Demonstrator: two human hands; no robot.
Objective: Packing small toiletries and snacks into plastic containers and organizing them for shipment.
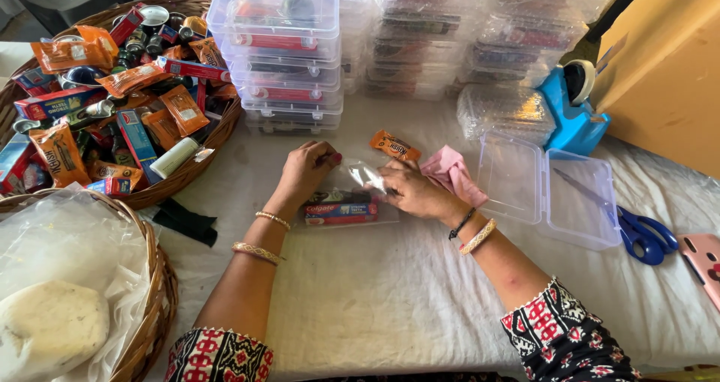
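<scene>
1. Looking down at your hands, you have a small clear box (351,206) lying on the white tablecloth (390,292) directly between them; a red and blue toothpaste carton (341,210) lies in it.
2. The long axis of the carton runs left to right, across your body. It sits just below your fingertips, toward you, so both hands are above it and touching the box.
3. Your left hand (306,170) rests on the left end of the box, fingers curled and pressed together; what they pinch underneath I cannot tell.
4. Your right hand (416,191) is on the right end, fingers bent and pinching a thin clear wrapper (366,175) over the box. This hand seems a little nearer to the carton's end.
5. A small orange sachet (394,145) lies just beyond your right hand, and a pink cloth (452,173) is touching that hand on its outer side.
6. An open clear plastic box (551,191), hinged flat, lies to the right, with blue scissors (641,236) beside it and a blue tape dispenser (574,112) behind it.
7. Stacks of closed clear boxes (281,55) stand at the far side.
8. A wicker basket (191,168) at the left holds many orange sachets, red and blue cartons and small tins.
</scene>
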